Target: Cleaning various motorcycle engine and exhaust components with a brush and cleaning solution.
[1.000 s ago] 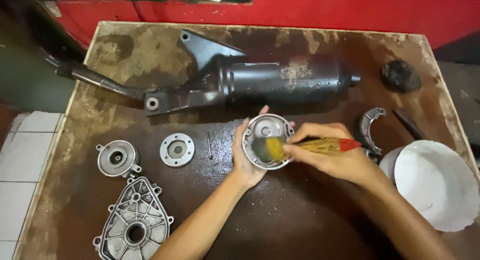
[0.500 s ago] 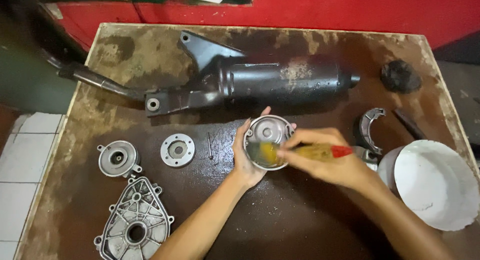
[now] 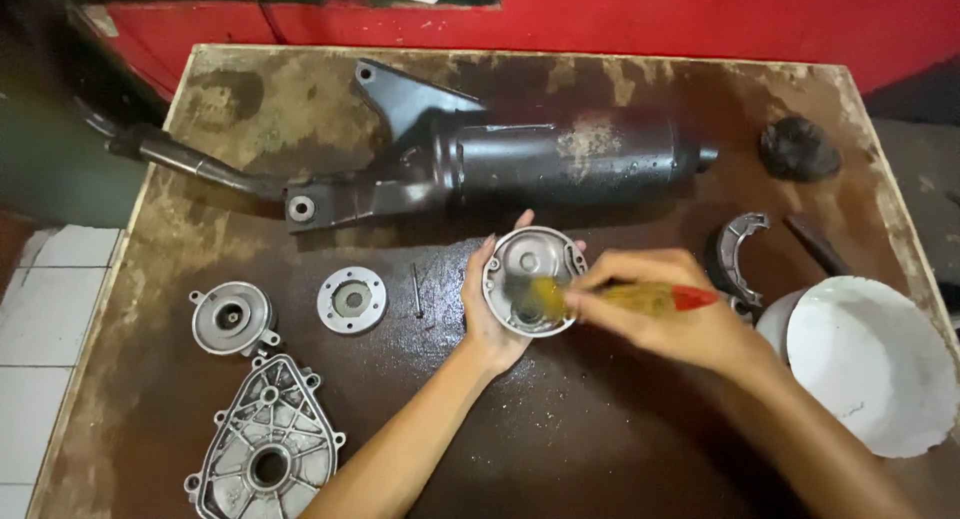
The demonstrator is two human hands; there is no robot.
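My left hand cups a round silver metal housing from its left side, tilted so its hollow faces me, above the middle of the brown table. My right hand grips a paintbrush with a yellow and red handle. The blurred bristles lie inside the lower part of the housing.
A black exhaust muffler lies across the back. At the left sit a round cap, a flanged disc, a thin pin and a ribbed aluminium cover. Right: a white bowl, a curved brake shoe, a dark lump.
The brush has swept from the housing's centre down toward its lower left, and my right hand has slid slightly with it. My left hand keeps the housing in the same place.
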